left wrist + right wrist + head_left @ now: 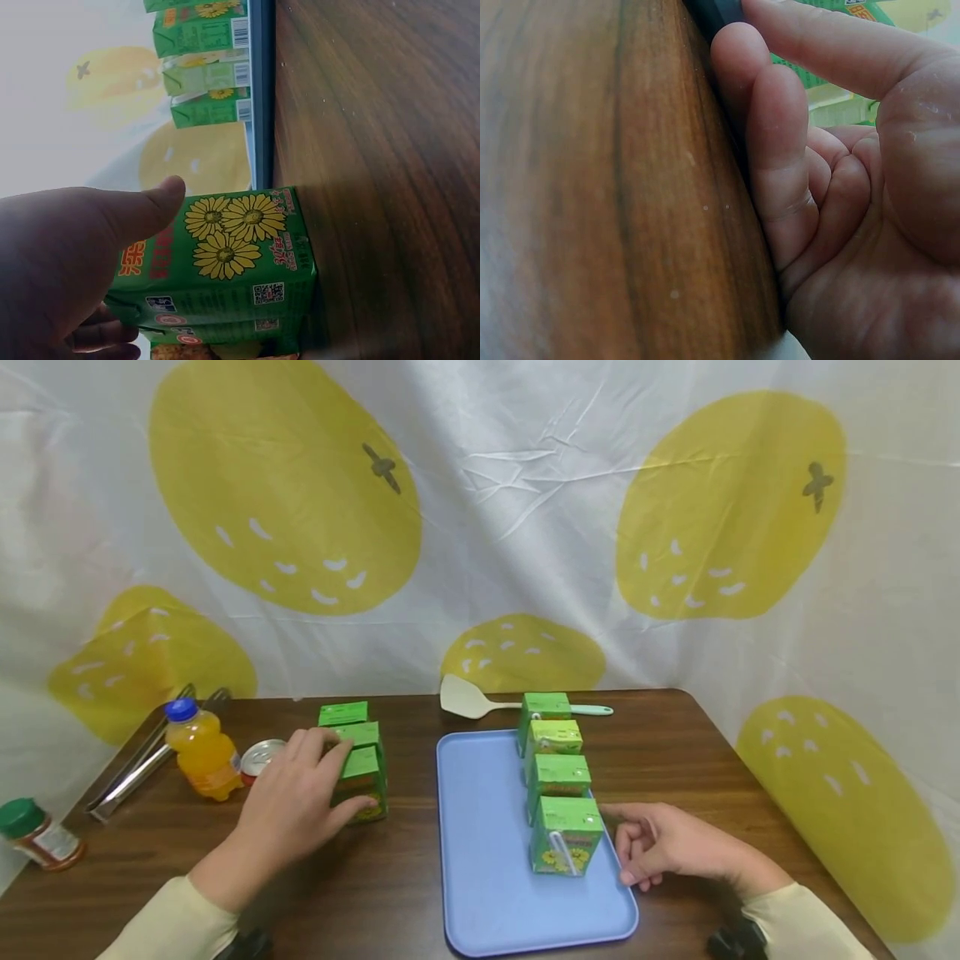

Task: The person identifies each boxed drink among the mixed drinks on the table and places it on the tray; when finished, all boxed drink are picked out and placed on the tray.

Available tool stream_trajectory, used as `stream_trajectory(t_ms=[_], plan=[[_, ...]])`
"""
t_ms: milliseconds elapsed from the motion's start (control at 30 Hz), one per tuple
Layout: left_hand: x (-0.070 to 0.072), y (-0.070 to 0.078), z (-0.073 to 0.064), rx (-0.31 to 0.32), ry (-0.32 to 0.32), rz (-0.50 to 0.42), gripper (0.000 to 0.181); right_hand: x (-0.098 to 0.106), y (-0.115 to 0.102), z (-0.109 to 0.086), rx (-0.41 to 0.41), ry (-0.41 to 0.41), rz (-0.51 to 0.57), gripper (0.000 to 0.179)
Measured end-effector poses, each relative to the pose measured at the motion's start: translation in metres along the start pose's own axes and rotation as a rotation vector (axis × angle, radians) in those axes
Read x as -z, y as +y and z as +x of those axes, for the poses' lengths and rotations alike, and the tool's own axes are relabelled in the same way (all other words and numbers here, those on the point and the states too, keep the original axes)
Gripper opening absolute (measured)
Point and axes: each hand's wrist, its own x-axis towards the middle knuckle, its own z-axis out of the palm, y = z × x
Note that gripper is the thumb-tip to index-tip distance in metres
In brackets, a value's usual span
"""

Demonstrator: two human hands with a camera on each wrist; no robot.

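My left hand [292, 785] is around the nearest of three green drink cartons [362, 785] standing one behind another, left of the tray. In the left wrist view the thumb lies over the flower-printed front of that carton [232, 240], with the fingers curled at its side. A blue tray [487, 860] bears a row of several similar cartons, the nearest carton [566, 839] showing a straw on its front. My right hand [667, 843] pinches the tray's right rim between thumb and fingers; its lower fingers [780, 165] are curled.
An orange drink bottle [201, 752], a can [262, 756], metal tongs [138, 772] and a green-lidded spice jar [45, 837] stand or lie at the left. A pale spatula [468, 697] lies behind the tray, near the fruit-printed curtain [517, 527].
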Motion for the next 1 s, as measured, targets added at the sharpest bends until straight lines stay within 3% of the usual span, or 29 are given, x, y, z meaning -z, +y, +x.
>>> stream_trajectory(t_ms=[133,333,1000], plan=[[0.0002,-0.0013,-0.0017,-0.02,0.002,0.0,0.083,-0.0001,-0.0011,0.0007,-0.007,-0.004,0.004,0.099],[-0.0004,-0.0021,-0.003,-0.058,0.056,-0.018,0.079,-0.0004,-0.0015,0.0011,-0.007,-0.005,0.009,0.098],[-0.0031,-0.0012,-0.0031,-0.045,0.071,-0.078,0.071,0.0012,0.0,0.0021,-0.001,-0.012,0.005,0.099]])
